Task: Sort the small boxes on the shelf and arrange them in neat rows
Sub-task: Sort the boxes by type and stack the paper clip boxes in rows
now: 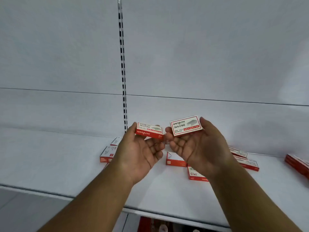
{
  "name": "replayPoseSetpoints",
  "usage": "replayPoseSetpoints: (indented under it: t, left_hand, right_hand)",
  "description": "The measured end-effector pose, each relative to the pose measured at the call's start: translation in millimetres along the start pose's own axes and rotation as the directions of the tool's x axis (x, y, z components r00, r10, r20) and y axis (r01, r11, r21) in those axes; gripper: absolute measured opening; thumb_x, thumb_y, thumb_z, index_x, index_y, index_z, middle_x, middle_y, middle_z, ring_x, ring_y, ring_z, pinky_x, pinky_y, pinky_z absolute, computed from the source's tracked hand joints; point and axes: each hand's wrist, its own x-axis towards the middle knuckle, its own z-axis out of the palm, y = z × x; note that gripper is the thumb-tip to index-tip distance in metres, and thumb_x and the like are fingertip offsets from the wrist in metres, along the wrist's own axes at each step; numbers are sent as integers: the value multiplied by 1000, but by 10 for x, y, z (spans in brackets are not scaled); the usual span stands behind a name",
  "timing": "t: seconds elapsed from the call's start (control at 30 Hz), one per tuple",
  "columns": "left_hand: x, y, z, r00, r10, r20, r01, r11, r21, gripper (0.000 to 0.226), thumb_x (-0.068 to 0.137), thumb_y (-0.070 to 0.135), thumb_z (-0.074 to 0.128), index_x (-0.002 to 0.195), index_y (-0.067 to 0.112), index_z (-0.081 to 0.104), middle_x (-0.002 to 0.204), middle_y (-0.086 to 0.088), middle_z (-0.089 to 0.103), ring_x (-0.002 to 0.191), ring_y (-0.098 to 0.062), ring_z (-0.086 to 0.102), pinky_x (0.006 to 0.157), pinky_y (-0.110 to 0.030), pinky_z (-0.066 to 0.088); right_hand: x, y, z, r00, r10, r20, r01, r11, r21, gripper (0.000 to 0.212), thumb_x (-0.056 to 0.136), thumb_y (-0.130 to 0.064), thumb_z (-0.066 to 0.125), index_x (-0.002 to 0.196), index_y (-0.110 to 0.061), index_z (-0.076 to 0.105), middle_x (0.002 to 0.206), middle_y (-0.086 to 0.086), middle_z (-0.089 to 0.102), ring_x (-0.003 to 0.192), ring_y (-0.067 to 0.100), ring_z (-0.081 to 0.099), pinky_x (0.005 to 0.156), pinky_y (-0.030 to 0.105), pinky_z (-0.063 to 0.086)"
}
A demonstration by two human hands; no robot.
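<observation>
Red-and-white small boxes lie scattered on the white shelf [50,164] below the two raised hands. At about 9 o'clock from the hands, two boxes [107,154] sit near each other, partly hidden behind the left wrist. Under the right hand, at about 6 o'clock, one box [174,160] shows its red edge and another box [195,174] lies flat just beside it with "24/6" printed upside down. At 3 o'clock, two more boxes [245,160] lie one behind the other, and a red stack [297,164] sits at the frame's right edge, well apart from the rest.

The left hand [140,153], palm up, holds one staple box [149,130] with its thumb on the left end and its curled fingers [155,144] under the box. The right hand [197,146], palm up too, pinches a second staple box [185,125], thumb on the right end and fingertips on the left, the label tilted toward the camera. The two held boxes are near each other but apart, above the shelf.

Behind stands a plain white back panel with a slotted upright [122,67] at 12 o'clock. Under the shelf's front edge, red packaging [145,225] shows on a lower level.
</observation>
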Motion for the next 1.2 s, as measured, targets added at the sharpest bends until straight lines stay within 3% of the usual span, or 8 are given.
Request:
replayPoseSetpoints:
  t: [0.2,0.37,0.53,0.73,0.83,0.9,1.1,1.2]
  left_hand:
    - [-173,-404,288,994,-104,41,105,994,-20,54,98,50,38,113,7,67,101,-16,72,72,-22,64,64,-30,45]
    - [-215,-914,525,986,-160,35,155,980,123,30,99,23,46,113,5,65,90,-15,73,66,-22,65,63,-33,45]
    - [-348,-1375,908,984,-122,132,76,949,307,24,99,6,46,113,14,64,98,-11,76,72,-22,68,61,-32,48]
    - [-328,-1956,1549,981,-75,178,-19,881,473,9,93,12,61,99,13,68,89,-9,76,74,-26,70,61,-35,46]
    - [-211,-2212,1937,983,-20,180,-87,819,567,8,87,19,69,79,18,71,68,1,70,67,-18,58,64,-36,42]
    - [-84,-2364,2209,988,-13,152,-78,810,581,5,87,19,70,82,17,70,61,5,66,63,-16,54,63,-33,43]
    - [479,-2688,2775,999,29,28,-40,776,629,19,86,7,70,102,14,62,91,-9,72,69,-18,70,60,-32,55]
    - [736,-2774,2891,998,60,-23,-28,729,684,25,86,8,69,104,20,57,99,-11,71,77,-22,74,61,-31,57]
  right_hand:
    - [-611,-13,-244,953,-101,-286,104,995,-4,63,97,-57,36,126,-7,61,107,19,66,65,24,61,56,27,48]
    - [-1130,-117,-490,685,-299,-664,213,954,-210,53,91,-62,46,90,-14,68,72,9,68,54,21,54,40,21,40]
    - [-1671,-266,-721,548,-448,-706,189,889,-418,31,100,-36,51,78,-15,56,59,6,56,43,17,42,35,20,23]
    - [-2226,-668,-1199,497,-504,-707,134,849,-511,14,99,-17,50,90,-12,60,72,11,60,54,20,49,35,21,35]
    - [-2418,-1008,-1503,546,-562,-622,-4,740,-673,19,102,-16,45,100,-14,64,78,16,65,54,19,50,47,27,39]
    - [-2514,-1303,-1718,594,-567,-571,-89,659,-747,18,102,-20,48,102,-14,65,81,19,68,55,18,52,51,31,42]
    - [-2305,-2086,-2393,583,-656,-479,-174,475,-862,18,88,-30,71,97,-17,62,77,5,73,41,2,53,44,23,40]
    - [-2020,-2294,-2662,616,-629,-475,-212,448,-869,24,86,-35,74,89,-17,58,79,5,73,46,5,58,45,25,42]
